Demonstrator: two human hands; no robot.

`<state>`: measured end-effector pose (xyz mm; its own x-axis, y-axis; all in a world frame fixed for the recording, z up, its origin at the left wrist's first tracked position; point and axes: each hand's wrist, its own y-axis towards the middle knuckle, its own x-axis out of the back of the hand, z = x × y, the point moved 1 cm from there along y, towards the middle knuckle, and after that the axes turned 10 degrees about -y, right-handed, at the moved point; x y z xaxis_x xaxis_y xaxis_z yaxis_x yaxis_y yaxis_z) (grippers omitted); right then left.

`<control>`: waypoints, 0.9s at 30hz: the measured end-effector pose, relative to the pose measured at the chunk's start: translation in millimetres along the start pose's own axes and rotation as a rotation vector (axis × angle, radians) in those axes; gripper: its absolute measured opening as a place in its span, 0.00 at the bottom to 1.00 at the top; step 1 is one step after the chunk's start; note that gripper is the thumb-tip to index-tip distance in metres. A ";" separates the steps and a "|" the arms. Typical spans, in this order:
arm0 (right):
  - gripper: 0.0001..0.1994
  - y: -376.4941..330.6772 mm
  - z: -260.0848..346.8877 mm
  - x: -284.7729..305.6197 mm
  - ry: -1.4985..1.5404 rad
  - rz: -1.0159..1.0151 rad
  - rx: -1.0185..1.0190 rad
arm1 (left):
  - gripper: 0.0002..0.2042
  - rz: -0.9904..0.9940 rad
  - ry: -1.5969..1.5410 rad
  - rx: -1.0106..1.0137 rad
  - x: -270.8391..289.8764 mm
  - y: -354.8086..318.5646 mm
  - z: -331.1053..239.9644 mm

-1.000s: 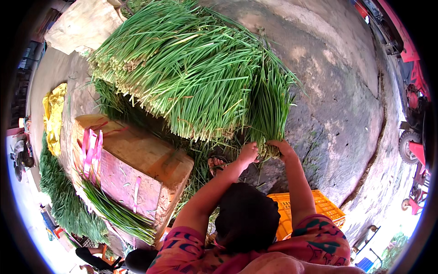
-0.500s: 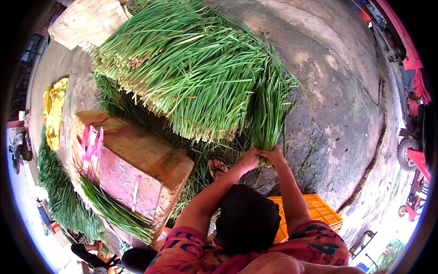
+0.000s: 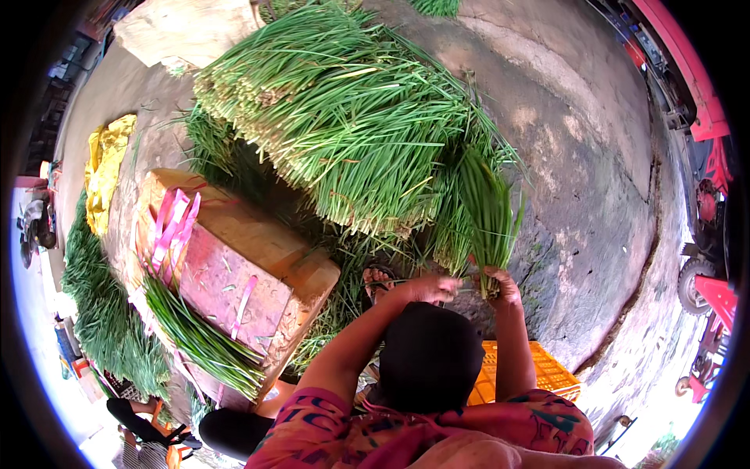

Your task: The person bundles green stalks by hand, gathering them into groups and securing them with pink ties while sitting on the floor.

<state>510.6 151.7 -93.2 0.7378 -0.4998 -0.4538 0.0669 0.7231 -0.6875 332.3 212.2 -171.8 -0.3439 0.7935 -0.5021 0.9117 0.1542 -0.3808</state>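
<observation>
My right hand (image 3: 505, 286) is closed around the cut lower ends of a bunch of chives (image 3: 486, 207). Its long green leaves point away from me. Just left of it is my left hand (image 3: 437, 288), its fingers smeared by motion; a thin strand or two shows between the hands, and whether the left hand grips it I cannot tell. Beyond both hands lies a large heap of chives (image 3: 336, 133), pale cut ends toward the near left. Part of the heap hangs down right behind the held bunch.
At the left, a wooden block (image 3: 234, 219) carries a pinkish board (image 3: 226, 273), pink ribbons (image 3: 172, 223) and a chive bundle (image 3: 199, 336). More chives (image 3: 109, 305) lie beyond it, near a yellow sack (image 3: 107, 172). An orange crate (image 3: 539, 375) stands by my right arm; a sandalled foot (image 3: 378, 281) is near.
Both hands were together at the chives' cut ends. Now my right hand has drawn a bunch to the right, apart from the heap, and my left hand has come away from it.
</observation>
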 end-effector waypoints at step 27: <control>0.23 -83.5 127.9 -184.5 -0.887 0.152 0.477 | 0.52 -0.647 -0.491 -0.694 -45.1 -147.4 -125.5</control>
<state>454.8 244.6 120.5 0.9798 0.0067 0.2000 0.0489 0.9611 -0.2717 241.6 227.6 4.4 -0.7201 0.1404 -0.6795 0.3983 0.8855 -0.2391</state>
